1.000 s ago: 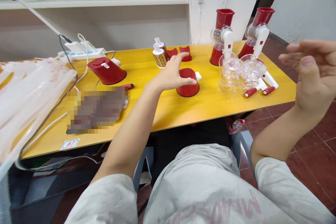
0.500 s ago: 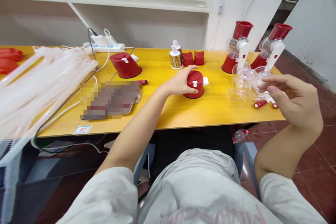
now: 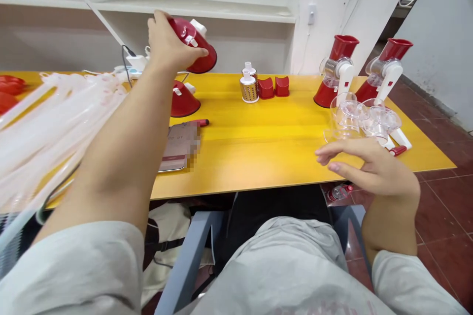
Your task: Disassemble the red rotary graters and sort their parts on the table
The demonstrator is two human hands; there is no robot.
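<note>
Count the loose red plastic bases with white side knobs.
2: one red base in the left hand, another base on the yellow table. More may be hidden behind the left arm.

left hand: grips red base aloft | right hand: half-curled near clear parts

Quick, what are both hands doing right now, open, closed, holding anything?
Left hand: closed around a red base, raised above the table.
Right hand: open, holding nothing, near the clear plastic parts.

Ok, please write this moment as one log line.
left hand: holds red base in air | right hand: open, near clear parts | second base: on table
</note>
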